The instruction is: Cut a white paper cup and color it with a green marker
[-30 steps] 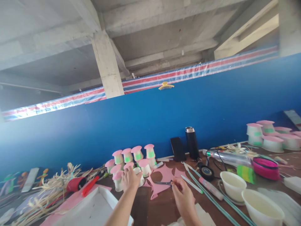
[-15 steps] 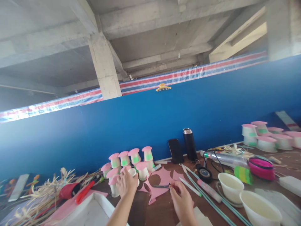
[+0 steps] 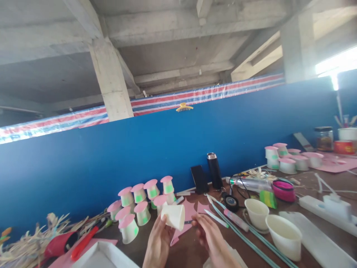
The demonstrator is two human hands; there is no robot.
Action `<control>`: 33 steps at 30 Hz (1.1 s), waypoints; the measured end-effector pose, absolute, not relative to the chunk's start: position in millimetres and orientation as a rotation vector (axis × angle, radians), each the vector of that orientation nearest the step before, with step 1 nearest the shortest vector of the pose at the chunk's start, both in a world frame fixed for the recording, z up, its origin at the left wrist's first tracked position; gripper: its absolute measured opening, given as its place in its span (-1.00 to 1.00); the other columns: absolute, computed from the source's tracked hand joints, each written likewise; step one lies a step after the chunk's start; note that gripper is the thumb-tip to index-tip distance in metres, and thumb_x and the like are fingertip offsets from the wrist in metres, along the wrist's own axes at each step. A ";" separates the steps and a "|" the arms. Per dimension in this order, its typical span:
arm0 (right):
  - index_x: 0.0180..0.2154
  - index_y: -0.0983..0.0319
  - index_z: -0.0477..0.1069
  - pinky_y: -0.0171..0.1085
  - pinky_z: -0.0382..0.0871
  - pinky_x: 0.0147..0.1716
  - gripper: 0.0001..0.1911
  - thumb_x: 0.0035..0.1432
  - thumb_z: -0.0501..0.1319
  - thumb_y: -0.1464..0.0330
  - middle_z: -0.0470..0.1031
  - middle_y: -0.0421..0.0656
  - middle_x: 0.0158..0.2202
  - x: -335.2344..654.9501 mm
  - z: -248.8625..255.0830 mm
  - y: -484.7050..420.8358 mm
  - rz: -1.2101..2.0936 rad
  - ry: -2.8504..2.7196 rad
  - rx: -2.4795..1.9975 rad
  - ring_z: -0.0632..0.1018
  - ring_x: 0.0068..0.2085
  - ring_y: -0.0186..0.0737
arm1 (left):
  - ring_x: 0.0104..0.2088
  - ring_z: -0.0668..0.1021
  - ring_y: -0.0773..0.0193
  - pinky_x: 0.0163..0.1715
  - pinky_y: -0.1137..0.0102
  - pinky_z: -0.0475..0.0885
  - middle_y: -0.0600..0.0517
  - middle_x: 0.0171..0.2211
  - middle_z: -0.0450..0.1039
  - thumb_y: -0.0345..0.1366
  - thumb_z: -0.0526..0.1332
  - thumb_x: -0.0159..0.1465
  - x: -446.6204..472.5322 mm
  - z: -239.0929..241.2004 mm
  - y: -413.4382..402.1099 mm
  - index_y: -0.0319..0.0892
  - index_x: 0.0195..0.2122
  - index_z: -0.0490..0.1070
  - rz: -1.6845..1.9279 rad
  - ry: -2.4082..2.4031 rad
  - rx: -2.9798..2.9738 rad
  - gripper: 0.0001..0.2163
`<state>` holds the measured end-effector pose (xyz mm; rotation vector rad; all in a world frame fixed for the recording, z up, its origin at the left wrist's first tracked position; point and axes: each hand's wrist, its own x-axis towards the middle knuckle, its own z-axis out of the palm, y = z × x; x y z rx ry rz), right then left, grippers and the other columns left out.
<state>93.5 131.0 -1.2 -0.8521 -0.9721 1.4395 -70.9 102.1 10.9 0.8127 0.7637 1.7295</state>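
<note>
My left hand [image 3: 159,238] is closed around a plain white cup [image 3: 174,216], tipped on its side with its mouth turned to the right. In my right hand [image 3: 209,234] the fingers pinch a thin dark-bladed tool [image 3: 188,222]; its handle is hidden, so its exact kind cannot be made out. The tool's tip points left, close to the cup's mouth. Pink sheet scraps with curved cut-outs [image 3: 189,208] lie beneath and behind both hands. Left of the cup stand several upside-down white cups [image 3: 129,230] with pink discs on top and green patches.
A phone [image 3: 199,178] and a black bottle [image 3: 214,171] lean at the blue partition [image 3: 156,149]. On the right are two open white cups [image 3: 284,236], pale green strips [image 3: 245,230] and a power strip [image 3: 309,206]. A white box [image 3: 103,257] sits front left.
My left hand has drawn a white cup away from the group, tilting it toward my right hand. The right hand still pinches the dark tool. The view has swung rightward.
</note>
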 end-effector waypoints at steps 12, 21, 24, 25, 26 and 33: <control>-0.44 0.27 0.46 -0.49 -0.11 -0.69 -0.57 -0.11 0.37 0.03 0.25 -0.33 -0.67 82.1 -10.2 130.1 1.663 -1.026 -0.785 0.20 -0.64 -0.50 | 0.01 0.49 -0.02 -0.19 0.34 0.44 -0.15 0.10 0.38 -0.10 0.44 0.00 -64.4 -11.6 104.3 -0.06 0.13 0.35 1.667 0.841 0.786 -0.36; -0.46 0.32 0.43 -0.54 -0.10 -0.72 -0.60 -0.17 0.46 0.14 0.23 -0.34 -0.64 80.3 -9.5 124.7 1.779 -0.817 -0.859 0.20 -0.65 -0.59 | -0.24 0.56 0.02 -0.21 0.25 0.42 -0.16 -0.23 0.54 -0.05 0.44 -0.02 -52.6 -27.7 114.1 -0.22 -0.03 0.43 1.528 0.729 0.992 -0.43; -0.46 0.32 0.42 -0.55 -0.07 -0.73 -0.62 -0.17 0.47 0.19 0.26 -0.33 -0.62 80.1 -10.0 123.6 1.783 -0.724 -0.804 0.26 -0.64 -0.57 | -0.25 0.56 0.04 -0.21 0.27 0.42 -0.17 -0.23 0.55 -0.05 0.46 -0.05 -56.0 -33.7 121.0 -0.24 -0.05 0.43 1.544 0.772 1.004 -0.42; -0.45 0.32 0.41 -0.55 -0.06 -0.74 -0.63 -0.16 0.47 0.20 0.27 -0.33 -0.62 80.0 -10.0 123.6 1.796 -0.695 -0.786 0.27 -0.63 -0.57 | -0.24 0.56 0.04 -0.20 0.27 0.42 -0.17 -0.23 0.55 -0.05 0.47 -0.07 -57.0 -34.7 123.0 -0.24 -0.06 0.43 1.556 0.792 0.997 -0.41; -0.44 0.32 0.41 -0.56 -0.05 -0.74 -0.64 -0.15 0.47 0.22 0.28 -0.32 -0.61 79.9 -9.8 123.6 1.810 -0.666 -0.773 0.28 -0.63 -0.57 | -0.23 0.56 0.02 -0.20 0.27 0.42 -0.17 -0.23 0.55 -0.05 0.48 -0.09 -57.9 -35.4 124.7 -0.25 -0.06 0.43 1.573 0.819 0.984 -0.40; -0.41 0.35 0.40 -0.58 -0.04 -0.77 -0.62 -0.20 0.50 0.29 0.38 -0.28 -0.57 78.7 -9.2 125.0 1.873 -0.541 -0.762 0.35 -0.63 -0.57 | -0.33 0.57 0.08 -0.31 0.34 0.43 -0.15 -0.33 0.56 -0.02 0.44 -0.03 -58.3 -33.7 121.4 -0.27 -0.17 0.44 1.606 0.968 1.049 -0.49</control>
